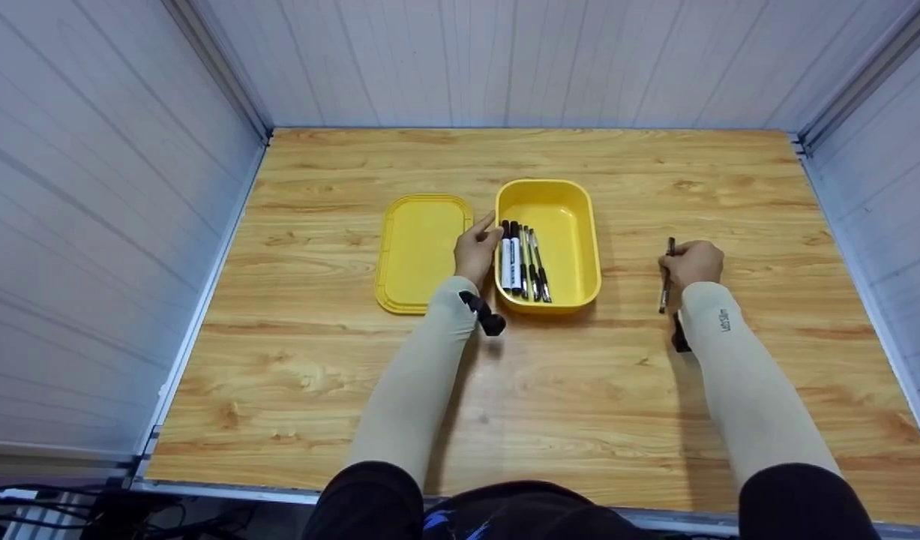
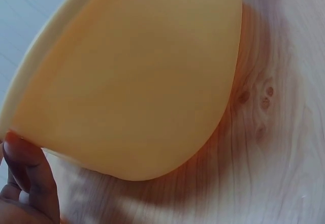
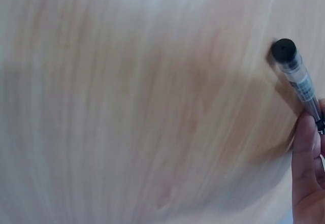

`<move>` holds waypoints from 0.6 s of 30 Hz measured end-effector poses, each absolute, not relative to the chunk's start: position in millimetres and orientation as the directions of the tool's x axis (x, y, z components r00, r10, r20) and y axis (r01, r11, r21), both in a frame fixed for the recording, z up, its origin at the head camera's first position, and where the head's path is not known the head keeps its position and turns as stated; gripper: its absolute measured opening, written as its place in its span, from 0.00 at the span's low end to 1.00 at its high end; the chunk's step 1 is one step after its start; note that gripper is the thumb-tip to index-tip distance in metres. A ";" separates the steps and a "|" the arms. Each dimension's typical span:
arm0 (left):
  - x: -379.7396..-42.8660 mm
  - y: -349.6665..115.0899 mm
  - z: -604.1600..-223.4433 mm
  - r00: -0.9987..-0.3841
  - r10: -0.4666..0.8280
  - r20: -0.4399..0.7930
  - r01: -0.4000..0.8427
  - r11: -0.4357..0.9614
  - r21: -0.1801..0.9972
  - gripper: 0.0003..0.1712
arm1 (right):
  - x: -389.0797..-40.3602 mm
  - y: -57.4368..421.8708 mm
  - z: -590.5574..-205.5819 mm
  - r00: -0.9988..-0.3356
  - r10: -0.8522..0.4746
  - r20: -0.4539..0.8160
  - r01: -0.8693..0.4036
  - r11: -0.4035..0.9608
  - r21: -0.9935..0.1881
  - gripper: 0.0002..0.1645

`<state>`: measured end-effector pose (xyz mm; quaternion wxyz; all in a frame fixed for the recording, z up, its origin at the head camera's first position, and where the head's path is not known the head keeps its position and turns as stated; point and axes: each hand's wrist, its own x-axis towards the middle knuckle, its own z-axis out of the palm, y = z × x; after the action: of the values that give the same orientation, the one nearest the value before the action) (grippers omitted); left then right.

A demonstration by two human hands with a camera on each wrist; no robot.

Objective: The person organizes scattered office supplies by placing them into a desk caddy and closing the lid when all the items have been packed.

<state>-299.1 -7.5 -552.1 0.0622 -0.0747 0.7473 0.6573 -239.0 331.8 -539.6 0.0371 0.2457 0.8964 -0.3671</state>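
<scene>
My left hand (image 1: 476, 251) touches the left wall of a yellow plastic box (image 1: 596, 247), fingertips right at its rim. In the left wrist view, a fingertip (image 2: 23, 150) presses just under the rim. Along the box's left side lie two white markers (image 1: 510, 266) with black caps and, beside them, several slim pens (image 1: 534, 266). Off to the right, my right hand (image 1: 696, 262) pinches a black pen (image 1: 666, 276) between thumb and fingers. The right wrist view shows this pen (image 3: 303, 89) with a clear barrel and black end, tilted close over the wooden table.
A flat yellow lid (image 1: 424, 251) lies on the table (image 1: 579, 390) left of the box, partly behind my left hand. Pale panel walls enclose the table at the left (image 1: 107, 210), back (image 1: 504, 67) and right (image 1: 872, 180). Dark cables (image 1: 40, 502) sit below the front left edge.
</scene>
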 end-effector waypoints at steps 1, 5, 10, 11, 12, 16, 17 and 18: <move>-299.3 -7.7 -552.2 -0.981 -0.031 -0.191 -0.193 0.124 0.973 0.24 | -239.4 331.6 -539.7 -0.874 0.416 -0.250 0.471 0.602 -0.645 0.20; -299.3 -7.9 -551.7 -0.981 -0.031 -0.193 -0.195 0.122 0.973 0.24 | -241.1 331.3 -540.2 -0.871 0.417 -0.258 0.473 0.575 -0.668 0.21; -299.2 -8.4 -551.1 -0.979 -0.027 -0.202 -0.204 0.118 0.972 0.25 | -243.9 330.1 -540.2 -0.875 0.421 -0.238 0.460 0.575 -0.676 0.21; -299.1 -8.6 -551.0 -0.979 -0.028 -0.203 -0.204 0.121 0.971 0.25 | -244.3 329.8 -540.2 -0.876 0.424 -0.229 0.457 0.582 -0.672 0.21; -298.9 -8.6 -550.9 -0.979 -0.029 -0.202 -0.204 0.124 0.971 0.25 | -244.7 329.3 -540.2 -0.877 0.428 -0.219 0.454 0.590 -0.668 0.21; -298.9 -8.6 -551.5 -0.979 -0.038 -0.199 -0.203 0.132 0.970 0.25 | -245.5 327.9 -541.2 -0.880 0.445 -0.165 0.437 0.626 -0.645 0.21; -299.1 -8.6 -552.0 -0.979 -0.042 -0.198 -0.202 0.132 0.970 0.25 | -245.6 327.4 -541.8 -0.881 0.449 -0.149 0.432 0.635 -0.641 0.21; -299.6 -8.5 -552.6 -0.979 -0.044 -0.197 -0.201 0.132 0.971 0.25 | -245.6 326.7 -542.1 -0.880 0.455 -0.135 0.428 0.640 -0.639 0.22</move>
<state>-299.6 -8.5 -552.6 0.0601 -0.0818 0.7499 0.6538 -245.6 326.7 -542.1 -0.0193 0.2439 0.9052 -0.3475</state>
